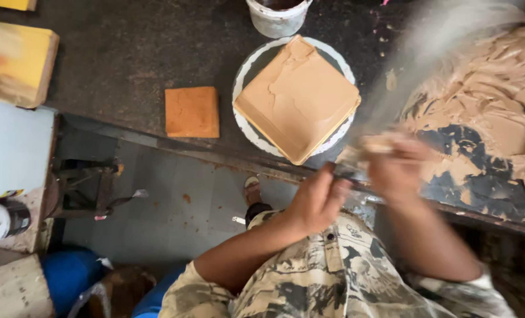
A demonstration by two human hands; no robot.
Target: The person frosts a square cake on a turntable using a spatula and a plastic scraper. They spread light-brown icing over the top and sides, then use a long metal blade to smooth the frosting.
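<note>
While the square block (298, 97) sat on its round stand (246, 66) on the tabletop (127, 53), already coated with tan paste, both hands worked at the edge: left hand (318, 200) fingers curled around a blurred scraper (392, 88) (right hand (395, 168) too smeared to tell); the small orange block (192, 112) lay bare.

Both hands, left hand (318, 197), right hand (395, 168), grip blurred blade (410, 70) beside clay-coated square slab (298, 97).

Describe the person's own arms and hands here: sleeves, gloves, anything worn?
Both hands are bare, no gloves. The left hand shows no ring or watch that I can make out, and its forearm is bare down to the frame edge. The right hand is motion-blurred and smeared with tan paste; a pale short sleeve ends above its elbow. Camouflage-print trousers lie beneath both arms.
</note>
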